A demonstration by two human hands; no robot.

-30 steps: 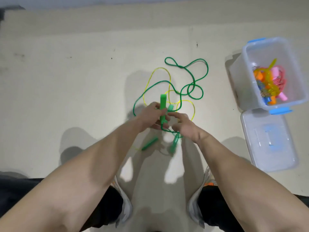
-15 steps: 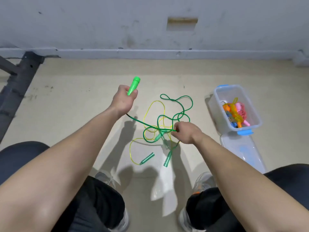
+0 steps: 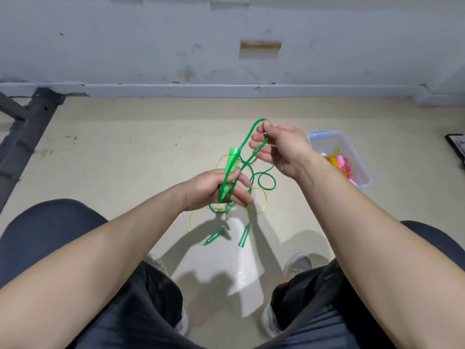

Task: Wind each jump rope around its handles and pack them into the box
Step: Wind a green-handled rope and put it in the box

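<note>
Green on green, centre frame: gripping the handle in curled left hand, pinching a rope loop with right hand just above.

box: near-left part and some of the contents hidden behind the right hand and its forearm.
green handle: lower end blurs into the left hand.
green rope: blurred below the left hand; its crossings with the yellow rope cannot be told.
dark object: cut off by right edge.
metal frame: cut off by left edge.
</note>
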